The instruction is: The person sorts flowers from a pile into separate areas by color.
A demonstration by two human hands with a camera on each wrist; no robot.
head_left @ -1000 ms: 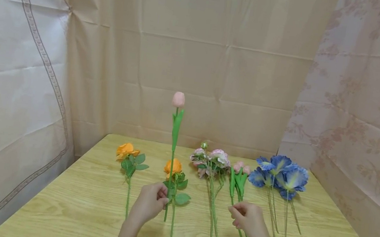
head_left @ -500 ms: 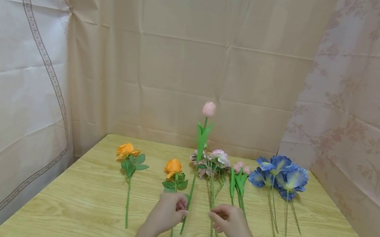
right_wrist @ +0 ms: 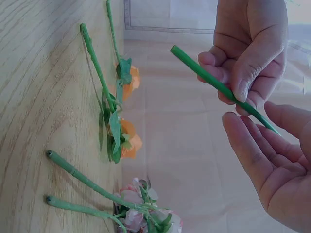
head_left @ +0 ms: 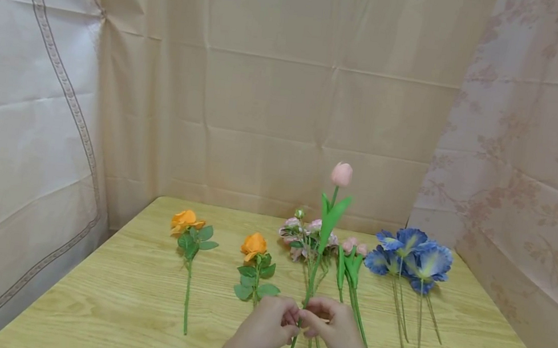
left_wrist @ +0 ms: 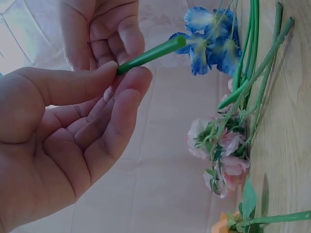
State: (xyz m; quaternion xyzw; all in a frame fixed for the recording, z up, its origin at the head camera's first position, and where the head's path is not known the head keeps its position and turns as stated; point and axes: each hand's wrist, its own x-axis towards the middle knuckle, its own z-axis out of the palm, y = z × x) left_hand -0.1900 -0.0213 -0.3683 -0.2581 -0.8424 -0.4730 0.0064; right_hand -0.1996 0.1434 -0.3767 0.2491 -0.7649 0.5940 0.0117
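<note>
My left hand (head_left: 266,327) pinches the lower stem of a pink artificial tulip (head_left: 342,174) between thumb and fingertips. The flower stands nearly upright above the table, leaning slightly right, with green leaves below the bloom. In the left wrist view the cut end of its green stem (left_wrist: 160,53) sticks out past the thumb. My right hand (head_left: 336,325) is at the same stem, just above the left fingertips. Its thumb and index finger are apart on either side of the stem in the right wrist view, without a visible pinch.
On the wooden table (head_left: 125,294) lie two orange roses (head_left: 253,246) at left and centre. Pink-white flowers (head_left: 297,236) lie behind the hands, with more pink tulips (head_left: 354,263) beside them. Blue flowers (head_left: 411,255) lie at right. Cloth hangs (head_left: 269,81) around the table.
The left hand has carried the tulip rightward from over the orange rose to in front of the pink-white flowers. The right hand has moved left to meet it at the stem.
</note>
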